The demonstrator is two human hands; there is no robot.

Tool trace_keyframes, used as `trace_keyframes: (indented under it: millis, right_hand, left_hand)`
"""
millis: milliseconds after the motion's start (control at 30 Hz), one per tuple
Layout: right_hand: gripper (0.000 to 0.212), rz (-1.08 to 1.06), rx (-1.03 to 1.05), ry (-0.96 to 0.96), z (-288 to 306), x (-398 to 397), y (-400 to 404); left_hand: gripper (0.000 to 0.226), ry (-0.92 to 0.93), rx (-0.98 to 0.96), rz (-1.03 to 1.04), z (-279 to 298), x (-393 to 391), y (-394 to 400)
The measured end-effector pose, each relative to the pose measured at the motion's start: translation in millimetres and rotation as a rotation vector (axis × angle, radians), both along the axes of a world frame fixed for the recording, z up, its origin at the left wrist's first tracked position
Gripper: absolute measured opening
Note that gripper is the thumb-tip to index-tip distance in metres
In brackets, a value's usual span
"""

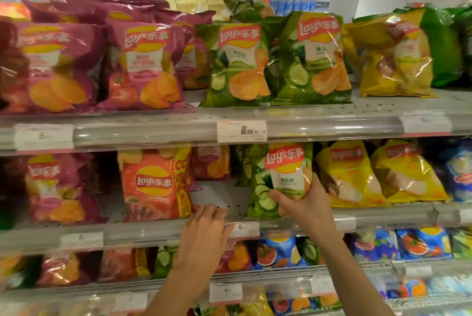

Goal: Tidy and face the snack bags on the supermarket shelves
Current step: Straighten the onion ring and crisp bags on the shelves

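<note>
A green cucumber chip bag [281, 175] stands upright at the front of the second shelf [158, 232], logo facing out. My right hand [304, 203] grips its lower right part, thumb across the front. My left hand [204, 234] rests on the shelf's front edge, fingers bent over the lip, holding nothing, beside a bare gap of shelf. An orange-red chip bag [155, 185] stands left of the gap. Yellow bags [350, 175] stand to the right of the green one.
The upper shelf [332, 126] carries purple-red bags [145, 65], green bags [275, 60] and a yellow bag [393, 55]. Price tags [242, 131] run along the rails. Lower shelves hold blue and mixed bags [278, 252].
</note>
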State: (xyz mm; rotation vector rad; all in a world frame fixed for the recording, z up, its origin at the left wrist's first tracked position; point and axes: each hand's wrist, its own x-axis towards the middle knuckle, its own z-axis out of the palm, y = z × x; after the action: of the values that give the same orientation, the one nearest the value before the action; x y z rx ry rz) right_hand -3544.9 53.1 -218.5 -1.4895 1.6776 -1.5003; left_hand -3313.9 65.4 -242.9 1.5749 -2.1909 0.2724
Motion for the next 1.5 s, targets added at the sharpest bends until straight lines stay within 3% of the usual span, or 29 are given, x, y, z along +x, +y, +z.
trace_keyframes:
  millis: [167, 867, 1067, 1300, 1400, 1500]
  right_hand:
    - [0.072, -0.014, -0.015, 0.04, 1, 5, -22]
    - [0.08, 0.027, 0.154, 0.161, -15, -17, -34]
    - [0.11, 0.019, 0.135, 0.161, -10, -18, -17]
    - [0.074, -0.434, -0.22, 0.548, -12, 21, 7]
    - [0.062, -0.4, -0.329, 0.54, -8, 61, 12]
    - [0.051, -0.217, -0.314, 0.4, -6, 114, 14]
  left_hand:
    - [0.025, -0.095, 0.03, 0.026, 3, 0, 2]
    - [0.013, 0.084, -0.045, 0.043, -9, -2, 4]
    - [0.03, 0.162, -0.049, -0.038, -17, 9, 8]
    - [0.027, 0.396, -0.126, -0.125, -12, 43, 28]
    - [0.023, 0.553, -0.176, -0.057, -8, 81, 33]
    - [0.022, 0.663, -0.204, 0.026, -1, 131, 32]
